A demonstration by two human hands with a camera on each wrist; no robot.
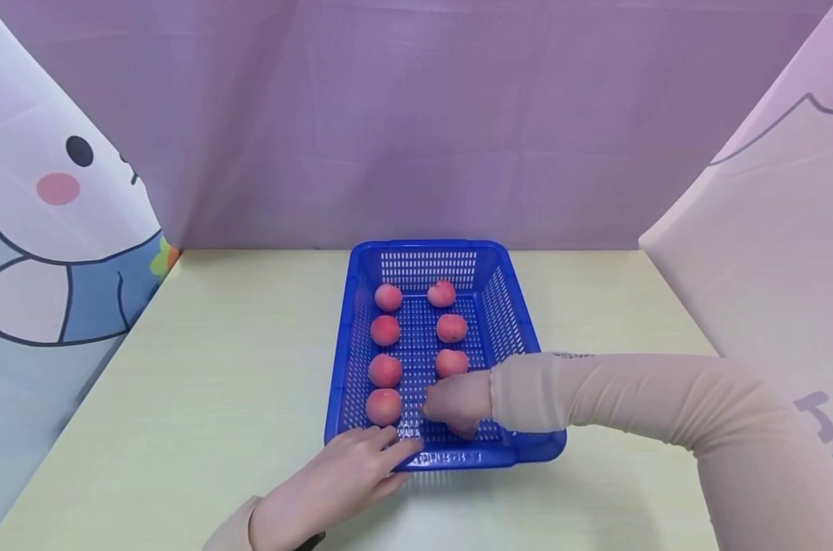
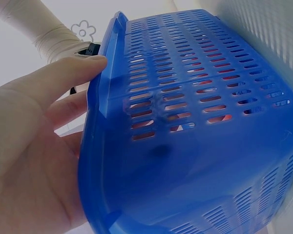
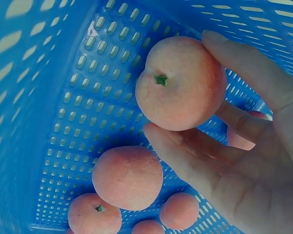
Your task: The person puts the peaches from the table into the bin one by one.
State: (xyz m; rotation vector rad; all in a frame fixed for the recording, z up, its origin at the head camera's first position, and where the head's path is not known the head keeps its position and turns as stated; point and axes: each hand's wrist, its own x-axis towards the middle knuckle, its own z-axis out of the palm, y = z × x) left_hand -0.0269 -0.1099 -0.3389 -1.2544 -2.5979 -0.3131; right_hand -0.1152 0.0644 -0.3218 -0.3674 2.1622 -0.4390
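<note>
A blue plastic basket [image 1: 347, 337] with slotted walls stands on the table, holding several pinkish-red peaches in two rows. At its near left corner my left hand [image 1: 347, 467] grips the rim; in the left wrist view the thumb lies on the outer side of the rim [image 2: 95, 97] and the other fingers go behind it. Inside the basket, at the near end of the right row, my right hand [image 1: 460, 402] holds a peach [image 3: 180, 83] between thumb and fingers, shown in the right wrist view. From the head, the hand mostly hides that peach. Another peach [image 1: 452, 363] lies just beyond the hand.
The left row of peaches [image 1: 385, 371] runs along the basket's left wall. Pale wood-look table [image 1: 251, 367] surrounds the basket. A purple cloth [image 1: 416, 130] hangs behind, and printed cloths [image 1: 65, 252] flank both sides.
</note>
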